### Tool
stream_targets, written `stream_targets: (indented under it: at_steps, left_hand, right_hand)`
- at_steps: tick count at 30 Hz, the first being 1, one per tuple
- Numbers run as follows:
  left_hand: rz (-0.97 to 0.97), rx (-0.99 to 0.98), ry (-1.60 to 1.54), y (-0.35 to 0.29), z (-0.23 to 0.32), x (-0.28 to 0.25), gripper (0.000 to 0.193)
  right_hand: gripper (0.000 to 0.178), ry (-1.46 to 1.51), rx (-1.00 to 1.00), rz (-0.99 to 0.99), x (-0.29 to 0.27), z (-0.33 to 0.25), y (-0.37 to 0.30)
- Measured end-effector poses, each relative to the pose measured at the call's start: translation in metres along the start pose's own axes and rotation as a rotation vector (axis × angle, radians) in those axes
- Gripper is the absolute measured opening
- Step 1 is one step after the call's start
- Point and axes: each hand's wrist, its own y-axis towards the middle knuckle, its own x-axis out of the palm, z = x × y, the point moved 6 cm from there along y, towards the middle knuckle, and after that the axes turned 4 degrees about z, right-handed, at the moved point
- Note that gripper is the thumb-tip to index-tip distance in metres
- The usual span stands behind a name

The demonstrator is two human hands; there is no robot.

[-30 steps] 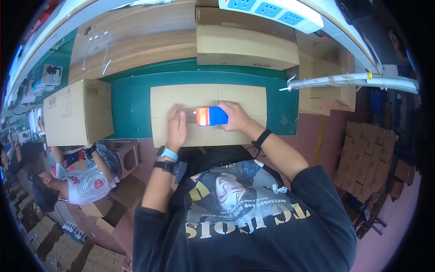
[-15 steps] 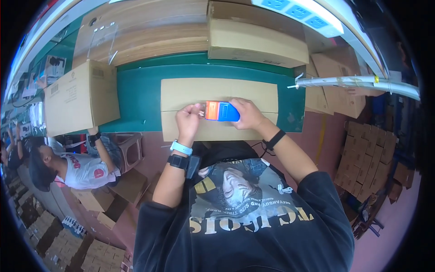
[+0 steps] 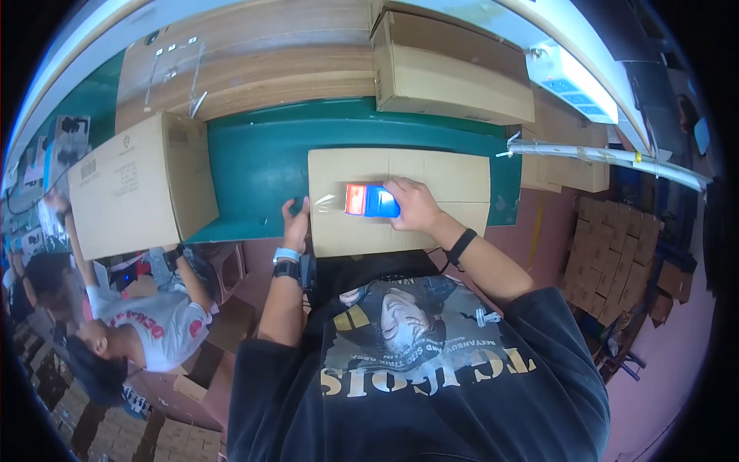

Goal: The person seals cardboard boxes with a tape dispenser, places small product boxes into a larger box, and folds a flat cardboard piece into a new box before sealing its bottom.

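A closed brown carton (image 3: 454, 171) lies flat on the green table in front of me. My right hand (image 3: 416, 206) grips a blue and orange tape dispenser (image 3: 380, 202) over the carton's top. Left of its orange end, a shiny strip of clear tape (image 3: 327, 200) shows on the cardboard. Beside the carton's left edge is my left hand (image 3: 295, 225), thumb and forefinger apart and nothing seen between them. Its other fingers are partly hidden.
A large carton (image 3: 127, 185) stands at the table's left, by a co-worker in a white shirt (image 3: 165, 327). Another long carton (image 3: 454, 73) sits at the back. A white pole (image 3: 570, 150) juts in from the right, below a power strip (image 3: 573, 85). Stacked cartons (image 3: 608, 258) stand at right.
My left hand has left the dispenser's toothed end and moved left and down to the carton's edge. The dispenser stays in my right hand. A shiny tape strip now shows; the view has shifted slightly.
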Motion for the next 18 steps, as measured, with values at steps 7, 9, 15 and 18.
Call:
stream_targets:
  at_steps: [7,9,15,18]
  left_hand:
    - [-0.2,0.419,0.093,-0.038,0.066,-0.006,0.045]
    - [-0.319,0.32,-0.084,-0.048,0.081,-0.024,0.056]
    - [-0.395,0.401,0.882,-0.122,0.183,0.015,0.085]
    - [-0.334,0.471,0.948,-0.135,0.178,0.027,0.104]
  right_hand:
    - [0.067,-0.054,-0.019,-0.006,0.003,-0.001,-0.01]
    - [0.073,-0.106,-0.112,-0.031,0.016,-0.006,-0.014]
    - [0.066,-0.026,-0.142,0.094,-0.003,-0.016,0.01]
    - [0.062,0.072,-0.114,-0.235,-0.023,-0.008,0.002]
